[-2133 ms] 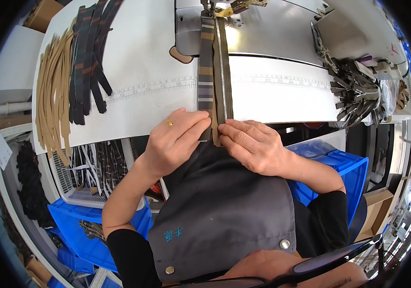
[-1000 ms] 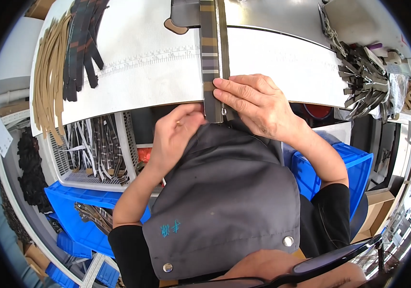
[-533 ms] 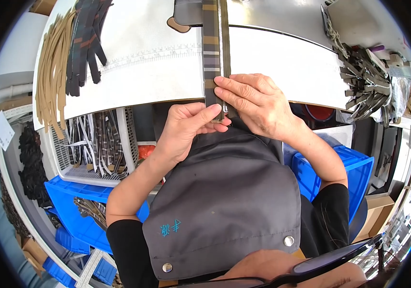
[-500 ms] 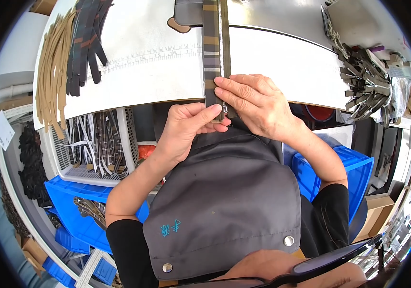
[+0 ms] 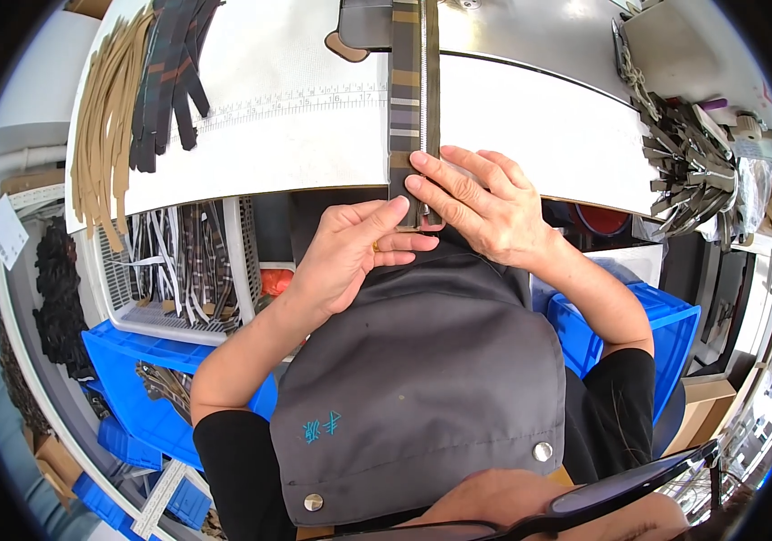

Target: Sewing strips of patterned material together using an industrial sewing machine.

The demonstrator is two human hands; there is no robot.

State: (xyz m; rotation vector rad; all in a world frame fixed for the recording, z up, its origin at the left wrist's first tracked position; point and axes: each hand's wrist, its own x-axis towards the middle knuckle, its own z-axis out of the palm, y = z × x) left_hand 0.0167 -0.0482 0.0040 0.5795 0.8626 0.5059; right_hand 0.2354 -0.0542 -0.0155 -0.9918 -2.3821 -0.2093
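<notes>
A zipper (image 5: 423, 95) with metal teeth and dark olive tape runs toward me over the white table, beside a striped brown, grey and black fabric strip (image 5: 405, 90). At their near end, past the table edge, my left hand (image 5: 341, 252) pinches the strip, thumb on top and a fingertip showing beneath. Its other fingers stick out to the right. The fingers of my right hand (image 5: 494, 203) lie stretched along the zipper just above that end; its thumb is hidden. A small metal piece, perhaps the slider, shows between the two hands.
Tan strips (image 5: 102, 126) and dark strips (image 5: 165, 86) hang over the table's left side. More strips (image 5: 697, 171) are bundled at the right. Below the table stand a grey basket (image 5: 246, 261) of strips and blue bins (image 5: 133, 374) (image 5: 666, 316). A metal plate (image 5: 530, 32) lies at the back.
The view has shifted slightly. My right hand sits a little lower on the zipper, and the lower fingers of my left hand have straightened out to the right.
</notes>
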